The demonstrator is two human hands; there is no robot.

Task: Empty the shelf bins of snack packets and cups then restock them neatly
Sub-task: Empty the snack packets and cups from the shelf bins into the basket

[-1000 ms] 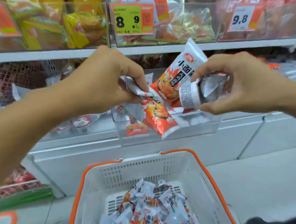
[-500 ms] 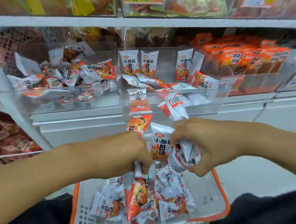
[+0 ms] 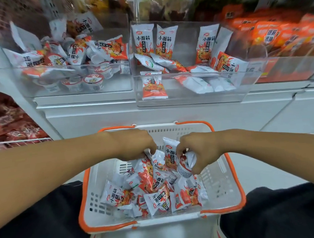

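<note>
Over the basket (image 3: 224, 184), the left hand (image 3: 134, 144) pinched packets (image 3: 150, 153); the right hand (image 3: 200, 151) gripped packets and a cup (image 3: 185, 165) with curled fingers. Released carelessly, they might bounce out.

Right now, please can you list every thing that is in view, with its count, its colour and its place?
white plastic basket with orange rim: one, on the floor between the person's knees.
white-and-orange snack packets in the basket: a loose pile, too many to count.
clear middle shelf bin: one, partly emptied; several white-and-orange packets stand at its back or lie flat.
clear left shelf bin: one, mixed packets and small white cups with red lids.
orange packets in the right bin: many, blurred.
dark red packs on the low left shelf: several, blurred.
left hand: over the basket, pinches packets.
right hand: over the basket, grips packets.
</note>
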